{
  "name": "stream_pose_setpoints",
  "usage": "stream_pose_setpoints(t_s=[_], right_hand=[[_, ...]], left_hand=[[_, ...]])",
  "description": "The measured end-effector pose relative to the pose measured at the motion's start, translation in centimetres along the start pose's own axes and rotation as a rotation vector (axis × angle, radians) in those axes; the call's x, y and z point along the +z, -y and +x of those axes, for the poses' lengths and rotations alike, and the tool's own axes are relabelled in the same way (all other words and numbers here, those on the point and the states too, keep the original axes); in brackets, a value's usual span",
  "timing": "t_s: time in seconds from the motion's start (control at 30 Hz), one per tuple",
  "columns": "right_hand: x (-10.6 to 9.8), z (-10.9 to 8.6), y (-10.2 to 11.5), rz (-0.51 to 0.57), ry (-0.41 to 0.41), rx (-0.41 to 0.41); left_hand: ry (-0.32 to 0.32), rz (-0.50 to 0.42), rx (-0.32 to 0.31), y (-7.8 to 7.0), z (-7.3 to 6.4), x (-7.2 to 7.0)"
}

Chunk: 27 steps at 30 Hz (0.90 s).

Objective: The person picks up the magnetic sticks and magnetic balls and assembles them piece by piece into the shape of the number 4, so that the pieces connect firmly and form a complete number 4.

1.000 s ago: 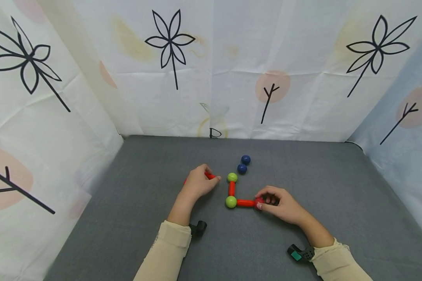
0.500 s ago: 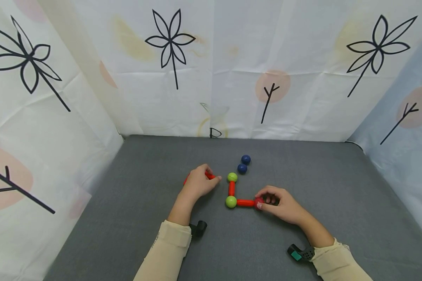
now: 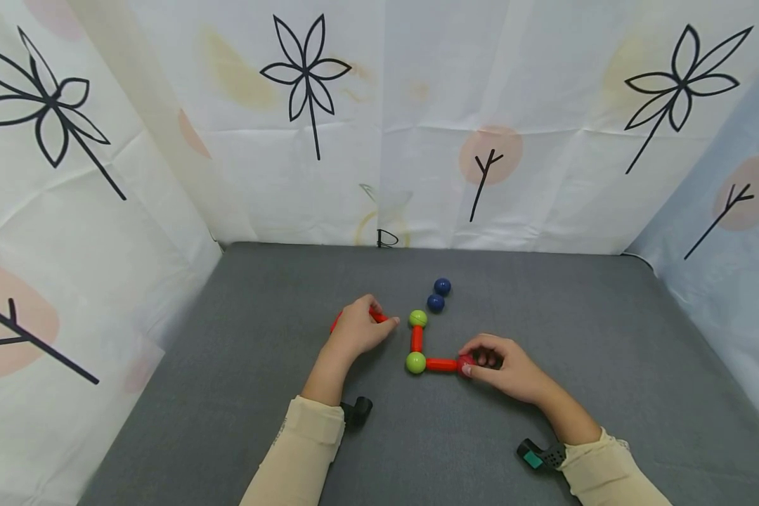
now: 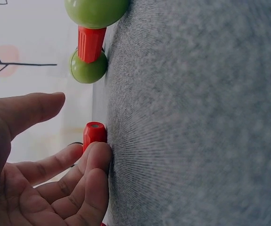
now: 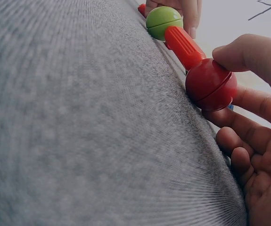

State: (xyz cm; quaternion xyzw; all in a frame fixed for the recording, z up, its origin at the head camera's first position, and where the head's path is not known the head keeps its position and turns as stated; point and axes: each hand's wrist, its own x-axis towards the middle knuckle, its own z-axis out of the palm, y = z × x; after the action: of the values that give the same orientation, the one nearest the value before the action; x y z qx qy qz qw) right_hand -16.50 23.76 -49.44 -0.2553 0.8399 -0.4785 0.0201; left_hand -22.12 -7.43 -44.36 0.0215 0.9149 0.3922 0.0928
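On the grey cloth, two red rods and three balls join in an L. Its corner is a green ball [image 3: 415, 362], and a second green ball [image 3: 417, 318] tops the upright red rod [image 3: 417, 340]. A red ball [image 5: 209, 84] ends the other red rod [image 3: 441, 365]; my right hand [image 3: 509, 369] pinches that ball between thumb and fingers. Left of the L, my left hand [image 3: 358, 330] rests by a loose red rod [image 4: 94, 133]. Its fingertips seem to touch this rod, while the thumb stands apart. Another red piece [image 3: 336, 322] is mostly hidden behind the left hand.
Two dark blue balls [image 3: 436, 303] lie beyond the L, close together. Patterned white fabric [image 3: 379, 176] stands as walls at the back and sides of the grey surface [image 3: 259, 295].
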Motion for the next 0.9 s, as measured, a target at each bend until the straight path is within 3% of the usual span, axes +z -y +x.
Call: stream_pose_setpoints(t_s=[0.9], right_hand=[[0.01, 0.04, -0.06, -0.002, 0.002, -0.013]], left_hand=[[-0.001, 0.015, 0.021, 0.04, -0.01, 0.07]])
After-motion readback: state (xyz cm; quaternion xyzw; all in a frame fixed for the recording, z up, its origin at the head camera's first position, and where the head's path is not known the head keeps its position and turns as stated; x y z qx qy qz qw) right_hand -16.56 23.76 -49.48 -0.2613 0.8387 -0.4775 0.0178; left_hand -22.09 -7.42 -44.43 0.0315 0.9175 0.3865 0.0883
